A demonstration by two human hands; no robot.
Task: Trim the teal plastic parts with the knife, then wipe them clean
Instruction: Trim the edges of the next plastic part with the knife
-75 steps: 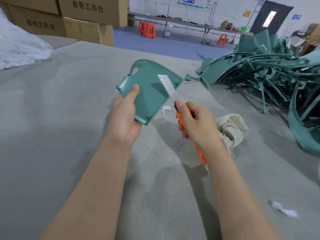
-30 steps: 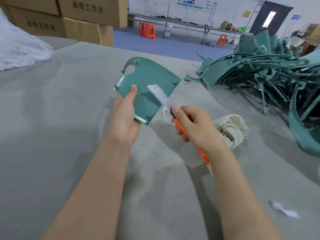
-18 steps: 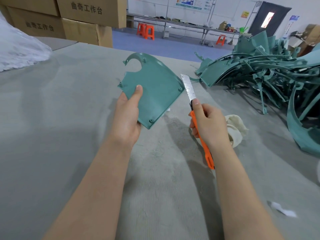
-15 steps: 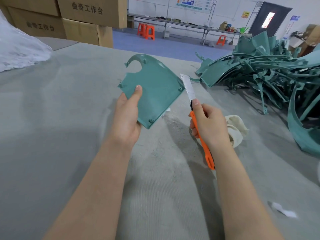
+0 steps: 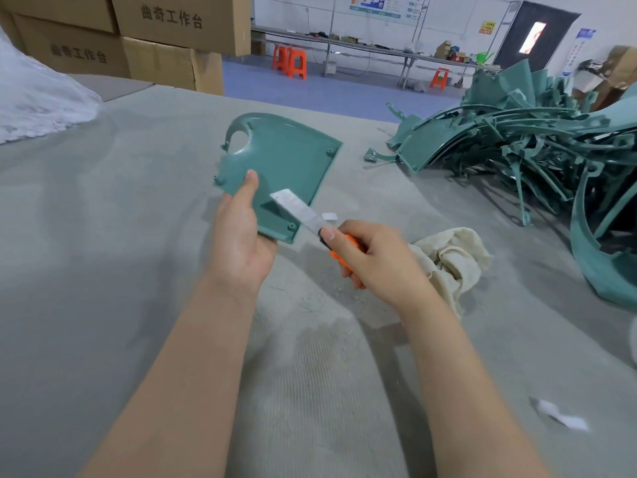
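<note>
Left hand (image 5: 241, 243) holds teal part (image 5: 286, 167); right hand (image 5: 382, 260) grips knife (image 5: 303, 213).

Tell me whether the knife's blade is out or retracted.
Out: the blade juts past the orange handle in the right hand, over the teal part.

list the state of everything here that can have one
teal part, held up off the table
knife, blade out, across the part's lower right corner
left hand, holds the teal part
right hand, grips the knife handle
rag, crumpled on the table beside the right hand
pile of teal parts, heaped on the table at right
</note>
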